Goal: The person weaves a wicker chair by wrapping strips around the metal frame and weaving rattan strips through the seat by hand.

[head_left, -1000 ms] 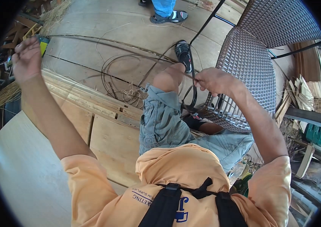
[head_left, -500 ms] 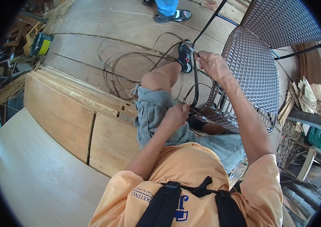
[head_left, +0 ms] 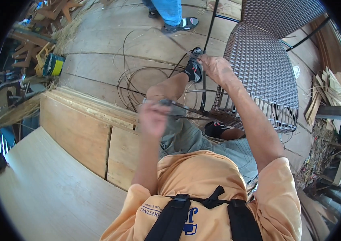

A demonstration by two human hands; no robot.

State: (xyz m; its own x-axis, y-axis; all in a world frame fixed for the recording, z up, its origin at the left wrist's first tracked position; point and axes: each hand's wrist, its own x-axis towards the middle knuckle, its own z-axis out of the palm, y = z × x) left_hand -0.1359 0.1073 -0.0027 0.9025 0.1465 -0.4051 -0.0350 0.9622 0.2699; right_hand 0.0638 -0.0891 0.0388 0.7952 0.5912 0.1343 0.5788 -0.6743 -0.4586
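Beside my legs on the right stands a woven chair (head_left: 261,66) with a dark metal frame; its seat is closely woven in brown strips, while open gaps show along its near edge. My left hand (head_left: 153,120) is raised over my knee and smeared by motion. A brown weaving strip (head_left: 188,107) runs taut from that hand to the chair's lower near corner. My right hand (head_left: 218,71) is closed in a pinch at the seat's left edge, by a frame leg, on a thin brown strip mostly hidden by the fingers.
Loose coils of strip (head_left: 128,82) lie on the board floor beyond my knee. Stacked wooden panels (head_left: 74,124) are at my left. Another person's shoe (head_left: 181,25) shows at the far side. Wood scraps (head_left: 329,94) lie right; a dark green and yellow tub (head_left: 54,65) stands left.
My left hand has pulled away from the chair's corner, left and upward, drawing the strip out. My right hand has shifted slightly left and down. The view has turned a little.
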